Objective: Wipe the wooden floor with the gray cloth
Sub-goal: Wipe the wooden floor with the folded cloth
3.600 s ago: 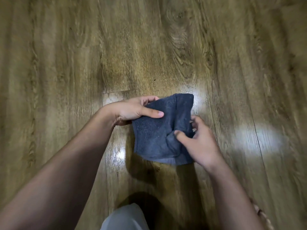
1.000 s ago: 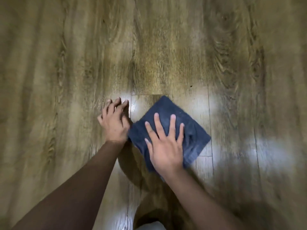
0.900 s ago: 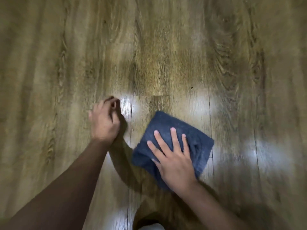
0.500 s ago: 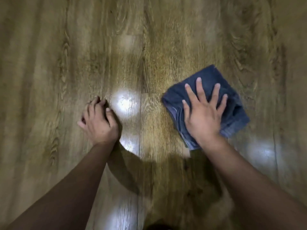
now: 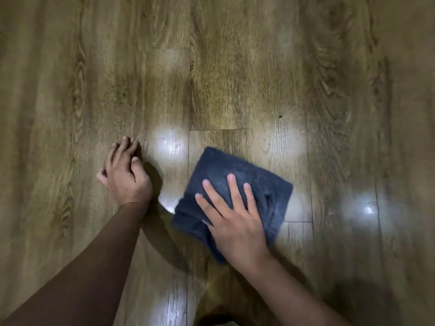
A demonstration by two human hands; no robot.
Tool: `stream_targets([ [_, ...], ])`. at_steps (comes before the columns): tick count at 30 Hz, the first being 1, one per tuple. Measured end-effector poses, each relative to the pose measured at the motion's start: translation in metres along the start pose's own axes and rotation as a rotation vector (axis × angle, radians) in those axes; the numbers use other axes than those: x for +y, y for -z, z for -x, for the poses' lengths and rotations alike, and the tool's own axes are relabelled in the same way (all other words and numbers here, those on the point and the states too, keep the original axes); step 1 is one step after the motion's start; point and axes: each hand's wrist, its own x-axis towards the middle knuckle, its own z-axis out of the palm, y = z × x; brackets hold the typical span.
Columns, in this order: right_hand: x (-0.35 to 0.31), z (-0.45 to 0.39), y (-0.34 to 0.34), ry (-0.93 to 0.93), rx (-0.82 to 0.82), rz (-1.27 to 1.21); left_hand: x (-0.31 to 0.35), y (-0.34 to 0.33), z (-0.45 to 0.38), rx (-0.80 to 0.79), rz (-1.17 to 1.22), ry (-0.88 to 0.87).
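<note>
Both hands are down on the wooden floor (image 5: 235, 78), the person leaning over them with arms reaching forward. The right hand (image 5: 235, 222) lies flat on top of the gray cloth (image 5: 263, 184), palm down, its fingers (image 5: 231, 187) straight and spread, pressing the cloth against the boards rather than gripping it. The left hand (image 5: 124, 172) is planted on the bare floor well to the left of the cloth, fingers bunched loosely together and bent, holding nothing; it looks to be propping the body. The cloth sits folded into a rough square, turned at a slant, straddling a seam between two planks, with bright patches of reflected light on the boards just beside it. Half a second ago the right hand and cloth were farther away from the person and more to the right; they have since swept back toward the body and leftward, closer to the left hand, which has stayed roughly where it was.
</note>
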Motion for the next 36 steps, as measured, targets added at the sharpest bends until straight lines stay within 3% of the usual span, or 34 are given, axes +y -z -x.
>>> stream_targets([
  [3, 0.048, 0.024, 0.007, 0.038, -0.024, 0.044, 0.001, 0.000, 0.000, 0.013, -0.008, 0.000],
  [8, 0.127, 0.005, 0.030, -0.217, 0.023, 0.021, 0.001, -0.001, 0.000, 0.010, -0.056, -0.017],
  [16, 0.083, -0.111, 0.038, -0.498, 0.166, -0.084, 0.005, -0.003, -0.002, -0.011, -0.223, -0.041],
  [21, 0.008, -0.146, 0.032, -0.296, 0.074, -0.044, 0.006, -0.004, -0.002, -0.010, -0.224, -0.042],
  [26, -0.024, -0.073, 0.010, -0.027, 0.044, -0.022, 0.007, -0.002, -0.001, -0.014, -0.186, -0.035],
  [31, 0.025, 0.009, 0.001, 0.162, 0.029, 0.028, 0.007, 0.000, 0.000, -0.015, -0.166, -0.039],
  [36, 0.105, 0.012, 0.024, 0.091, -0.011, 0.052, 0.006, 0.000, -0.001, -0.032, -0.181, -0.047],
])
